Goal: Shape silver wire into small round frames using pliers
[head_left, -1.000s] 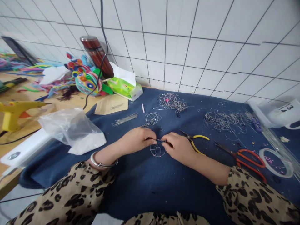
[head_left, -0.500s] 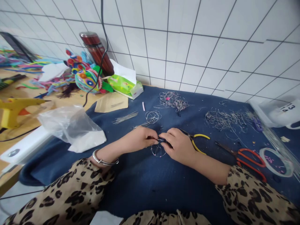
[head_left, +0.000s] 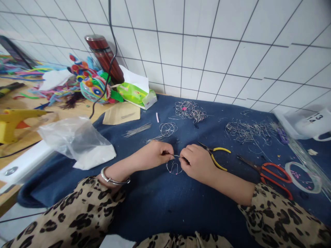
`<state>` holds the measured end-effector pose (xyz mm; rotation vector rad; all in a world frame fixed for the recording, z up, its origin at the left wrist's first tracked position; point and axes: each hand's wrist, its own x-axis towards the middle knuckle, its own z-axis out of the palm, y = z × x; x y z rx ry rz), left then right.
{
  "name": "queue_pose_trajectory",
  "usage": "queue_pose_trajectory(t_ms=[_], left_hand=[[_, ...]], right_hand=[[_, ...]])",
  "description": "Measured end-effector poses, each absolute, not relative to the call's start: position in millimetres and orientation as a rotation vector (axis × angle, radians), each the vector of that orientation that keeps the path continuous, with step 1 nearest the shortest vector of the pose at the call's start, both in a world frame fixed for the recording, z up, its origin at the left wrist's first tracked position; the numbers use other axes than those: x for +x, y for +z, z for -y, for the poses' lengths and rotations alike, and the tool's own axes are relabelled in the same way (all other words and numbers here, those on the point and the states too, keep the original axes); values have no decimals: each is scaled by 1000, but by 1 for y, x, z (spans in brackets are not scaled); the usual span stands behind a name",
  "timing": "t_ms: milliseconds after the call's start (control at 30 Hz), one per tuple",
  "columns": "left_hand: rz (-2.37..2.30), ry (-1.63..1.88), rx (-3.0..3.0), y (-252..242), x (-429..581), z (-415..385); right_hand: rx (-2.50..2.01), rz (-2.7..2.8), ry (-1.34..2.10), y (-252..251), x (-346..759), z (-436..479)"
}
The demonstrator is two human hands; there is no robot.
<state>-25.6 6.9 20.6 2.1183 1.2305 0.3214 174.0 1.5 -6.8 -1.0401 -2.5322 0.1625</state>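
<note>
My left hand [head_left: 159,153] pinches one side of a small round wire ornament [head_left: 176,173] with pink beads on its ring. On its other side my right hand [head_left: 198,160] is closed on the same wire, thumb against forefinger. A short stretch of wire shows between the two sets of fingertips, and the ring hangs just below, over the blue cloth [head_left: 165,213]. Beyond the left hand lie a second wire ring [head_left: 168,129] and a bundle of straight wires [head_left: 137,130]. Yellow-handled pliers [head_left: 216,156] rest right beside my right hand.
Red-handled scissors [head_left: 274,174] and a round dish [head_left: 287,168] of pink beads lie at the right. Tangled wire [head_left: 190,111] and wire scraps [head_left: 248,131] spread toward the wall. A plastic bag [head_left: 74,137], a yellow glue gun [head_left: 15,122] and a red flask [head_left: 104,58] stand left.
My right hand has drawn slightly away from my left, and more wire shows between the fingertips. The right fingers have curled in tighter. The view has shifted a little.
</note>
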Motion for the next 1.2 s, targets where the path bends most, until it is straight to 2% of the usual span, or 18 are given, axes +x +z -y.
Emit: queue_pose_trajectory(t_ms=[333,600,900,1200], left_hand=[[-1275,402,2007,27,-27,-6],[-1220,228,2123,32,-28,-6],[-1281,451,2223,19,-21,-5],[-1314,425,2100,32,-26,-4]], right_hand=[[-1155,2411,279,-3,177,2],[-1222,2315,398,-4,180,-2],[-1142,2362,388,-7,176,-1],[-1254,2197,534,-3,178,-2]])
